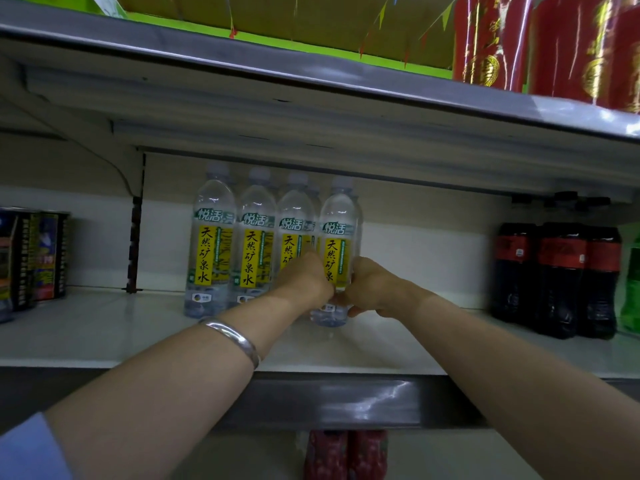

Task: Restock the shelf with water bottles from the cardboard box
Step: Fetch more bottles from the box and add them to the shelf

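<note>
Several clear water bottles with yellow labels stand in a row on the white shelf (104, 327). The rightmost water bottle (338, 216) is upright at the end of the row, and both my hands are on its lower half. My left hand (304, 277) grips it from the left, partly covering the third bottle (294, 216). My right hand (372, 287) grips it from the right, fingers curled round its base. More bottles stand behind the front row, mostly hidden. The cardboard box is out of view.
Dark cola bottles (557, 278) and a green bottle (632, 289) stand at the shelf's right. Dark cans (33, 258) sit at the left. An upper shelf (311, 74) with red packages hangs overhead. Red bottles (346, 455) stand on the shelf below.
</note>
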The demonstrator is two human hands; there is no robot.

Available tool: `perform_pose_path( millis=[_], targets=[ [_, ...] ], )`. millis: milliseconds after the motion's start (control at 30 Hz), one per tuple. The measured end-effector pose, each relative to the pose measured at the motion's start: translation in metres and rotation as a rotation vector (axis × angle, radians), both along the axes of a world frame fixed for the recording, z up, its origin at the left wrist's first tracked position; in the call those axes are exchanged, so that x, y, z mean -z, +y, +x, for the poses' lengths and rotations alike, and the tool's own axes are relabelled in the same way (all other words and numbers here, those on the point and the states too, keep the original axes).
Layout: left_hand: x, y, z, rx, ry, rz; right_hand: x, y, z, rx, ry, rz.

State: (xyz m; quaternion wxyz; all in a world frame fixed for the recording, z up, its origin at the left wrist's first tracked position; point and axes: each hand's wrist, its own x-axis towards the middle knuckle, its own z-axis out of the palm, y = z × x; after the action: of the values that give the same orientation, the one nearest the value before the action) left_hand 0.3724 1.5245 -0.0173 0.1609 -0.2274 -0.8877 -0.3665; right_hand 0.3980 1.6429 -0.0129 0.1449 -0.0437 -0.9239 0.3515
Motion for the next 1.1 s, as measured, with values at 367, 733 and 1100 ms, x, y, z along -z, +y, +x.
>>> perform_pose_path(
  millis=[367,733,1100],
  targets=[
    [0.000,-0.001,-0.002,-0.038,0.034,-0.055,-0.001,-0.001,-0.015,0.039,-0.022,0.026],
    [0.006,-0.001,-0.001,-0.001,0.078,-0.097,0.005,0.001,-0.012,0.029,0.026,0.028],
    [0.009,0.001,-0.004,0.044,0.092,-0.102,0.014,0.010,-0.009,0.016,0.139,0.071]
  ],
)
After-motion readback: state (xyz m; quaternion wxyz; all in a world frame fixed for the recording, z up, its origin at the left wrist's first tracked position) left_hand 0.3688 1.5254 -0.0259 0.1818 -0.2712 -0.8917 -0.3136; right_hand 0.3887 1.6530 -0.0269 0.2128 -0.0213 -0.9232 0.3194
